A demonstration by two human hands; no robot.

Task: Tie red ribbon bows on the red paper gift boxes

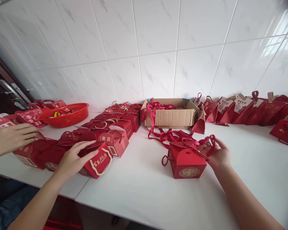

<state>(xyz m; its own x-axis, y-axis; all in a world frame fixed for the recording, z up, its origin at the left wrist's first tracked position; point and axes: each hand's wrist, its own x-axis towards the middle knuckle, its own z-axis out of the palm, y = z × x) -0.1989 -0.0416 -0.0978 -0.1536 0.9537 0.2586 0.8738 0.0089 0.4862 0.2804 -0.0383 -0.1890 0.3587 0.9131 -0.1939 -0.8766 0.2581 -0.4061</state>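
Note:
My left hand [73, 158] lies over the near edge of a red gift box [99, 162] with a cream rope handle and gold lettering. Its fingers are stretched out and spread across the top, touching the card. At the right, my right hand [220, 153] is palm up, its fingers curled around a loop of red ribbon [211, 147]. That loop is beside another red gift box [189, 166], which stands upright with a dark red cord handle on top and a round gold emblem in front. More red ribbon [159, 135] trails behind this box.
A cardboard box [174, 118] holding red ribbon stands by the tiled wall. Rows of red gift boxes [127, 124] fill the left middle. A red basin [68, 119] holds small wrapped items. Another person's hand [16, 137] reaches in from the left. Pointed red boxes [241, 111] line the back right.

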